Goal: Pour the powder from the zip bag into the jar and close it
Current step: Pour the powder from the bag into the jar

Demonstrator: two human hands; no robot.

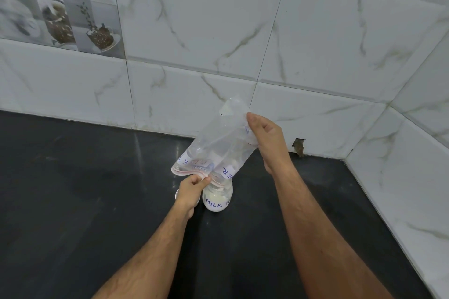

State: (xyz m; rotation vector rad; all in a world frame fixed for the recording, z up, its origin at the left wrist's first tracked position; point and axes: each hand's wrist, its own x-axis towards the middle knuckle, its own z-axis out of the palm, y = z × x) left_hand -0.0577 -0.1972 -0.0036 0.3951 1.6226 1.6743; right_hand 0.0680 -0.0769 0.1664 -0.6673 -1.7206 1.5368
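White marble-patterned wall tiles [218, 31] rose behind a black countertop [73, 201], with decorative picture tiles [58, 5] of cups and desserts at the upper left and a chipped hole [298, 147] in the tiling at the foot of the wall to the right. Above the counter a person held a clear zip bag [218, 143] upside down and tilted, its sealed bottom raised toward the wall and its red-striped zip mouth lowered onto the open top of a small clear jar [218, 198]. The bag bore white labels with blue handwritten letters, seen inverted, and looked almost empty, with only a faint whitish residue clinging inside. The jar stood upright on the counter near the middle, holding white powder [216, 195] and carrying a label that read "MILK" in blue, the rest of the word turned out of sight. The right hand [267, 138] gripped the bag's raised end, thumb and fingers curled round the plastic. The left hand [190, 188] pinched the zip edge between thumb and fingers just beside the jar's mouth. A small white round object [177, 194], possibly the jar's lid, lay on the counter mostly hidden behind the left hand, touching or just beside the jar; which could not be told.
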